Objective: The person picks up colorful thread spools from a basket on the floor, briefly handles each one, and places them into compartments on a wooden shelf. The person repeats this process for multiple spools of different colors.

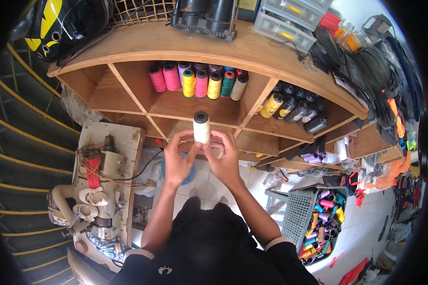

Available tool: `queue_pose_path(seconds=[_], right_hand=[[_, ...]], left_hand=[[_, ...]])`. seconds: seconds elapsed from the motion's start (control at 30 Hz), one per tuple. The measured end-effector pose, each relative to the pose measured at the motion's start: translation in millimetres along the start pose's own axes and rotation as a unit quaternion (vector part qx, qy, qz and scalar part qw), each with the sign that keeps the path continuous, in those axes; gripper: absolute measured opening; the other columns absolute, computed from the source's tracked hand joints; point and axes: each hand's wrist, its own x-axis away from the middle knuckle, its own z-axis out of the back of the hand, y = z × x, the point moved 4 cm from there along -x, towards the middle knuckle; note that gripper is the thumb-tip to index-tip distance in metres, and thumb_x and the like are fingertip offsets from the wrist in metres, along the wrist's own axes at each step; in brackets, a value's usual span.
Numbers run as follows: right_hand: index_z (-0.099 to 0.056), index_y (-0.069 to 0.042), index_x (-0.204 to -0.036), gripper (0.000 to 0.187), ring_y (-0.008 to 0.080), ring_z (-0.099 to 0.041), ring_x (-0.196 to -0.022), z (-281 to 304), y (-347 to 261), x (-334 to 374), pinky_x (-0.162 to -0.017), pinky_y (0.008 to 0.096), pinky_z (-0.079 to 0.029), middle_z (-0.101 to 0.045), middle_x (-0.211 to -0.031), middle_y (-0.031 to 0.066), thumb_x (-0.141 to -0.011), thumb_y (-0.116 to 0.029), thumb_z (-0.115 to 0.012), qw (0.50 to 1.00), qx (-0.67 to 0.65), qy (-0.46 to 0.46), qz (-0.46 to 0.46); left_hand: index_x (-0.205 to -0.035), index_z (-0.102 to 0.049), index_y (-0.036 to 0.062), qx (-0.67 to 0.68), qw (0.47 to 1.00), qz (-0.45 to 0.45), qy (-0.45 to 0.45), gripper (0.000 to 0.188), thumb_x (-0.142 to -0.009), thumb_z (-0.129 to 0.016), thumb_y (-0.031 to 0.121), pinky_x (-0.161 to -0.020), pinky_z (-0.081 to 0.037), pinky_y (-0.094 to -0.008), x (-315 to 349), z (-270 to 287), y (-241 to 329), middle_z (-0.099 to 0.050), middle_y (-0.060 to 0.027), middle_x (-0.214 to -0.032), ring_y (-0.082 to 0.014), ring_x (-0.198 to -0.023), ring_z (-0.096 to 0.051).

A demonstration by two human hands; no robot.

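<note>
Between my two hands stands a cream-white thread spool (201, 130) with a dark top, held upright in front of the shelf. My left hand (178, 159) grips its lower part from the left, thumb against the thread. From the right, my right hand (223, 159) closes on the same spool, its thumb meeting the other one. Fingertips behind the spool are hidden. Just beyond, a compartment of the wooden shelf (171, 111) holds upright thread spools in pink, yellow, green, beige and purple, among them a yellow spool (189, 84).
Dark bottles or spools (299, 111) fill the compartment to the right. A grey-green basket (297, 213) of mixed spools stands at lower right. On the left is a sewing machine (97, 209) on its table. A helmet (66, 28) and plastic drawers (287, 31) sit atop the shelf.
</note>
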Motion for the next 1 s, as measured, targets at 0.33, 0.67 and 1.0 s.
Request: queue_pose_path(seconds=[0.33, 0.67, 1.0], right_hand=[[-0.056, 0.0, -0.118, 0.038, 0.0252, -0.062, -0.095, -56.5, 46.7, -63.5, -0.08, 0.0339, -0.052, -0.058, -0.101, 0.0145, -0.081, 0.004, -0.065, 0.996, 0.065, 0.05, 0.045], [-0.046, 0.005, -0.133, 0.043, 0.0353, -0.054, -0.117, -5.1, 66.8, -66.3, -0.1, 0.04, -0.042, -0.052, -0.128, 0.0246, -0.094, -0.014, -0.051, 0.966, 0.103, 0.231, -0.052], [-0.027, 0.011, -0.144, 0.072, 0.0408, -0.033, -0.136, -3.4, 72.4, -71.6, -0.112, 0.042, -0.028, -0.034, -0.144, 0.0303, -0.096, -0.038, -0.051, 0.944, 0.147, 0.287, -0.075]], left_hand=[[-0.113, -0.058, -0.0011, -0.051, 0.998, -0.034, 0.026, 0.029, -0.085, -0.065, -0.006, -0.087, -0.054, -0.0327, -78.5, 40.1, -45.7, -0.065, -0.0136, -0.109, -0.0185, -0.104, -0.063], [-0.108, -0.059, -0.0034, 0.016, 0.992, -0.08, -0.092, 0.026, -0.082, -0.065, -0.007, -0.083, -0.057, -0.0331, -131.7, -56.3, -79.7, -0.067, -0.0146, -0.102, -0.0198, -0.095, -0.067], [-0.106, -0.061, -0.0032, -0.033, 0.983, -0.138, -0.115, 0.029, -0.077, -0.062, -0.008, -0.077, -0.054, -0.0337, -144.4, -92.2, -99.6, -0.066, -0.0161, -0.1, -0.0244, -0.09, -0.067]])
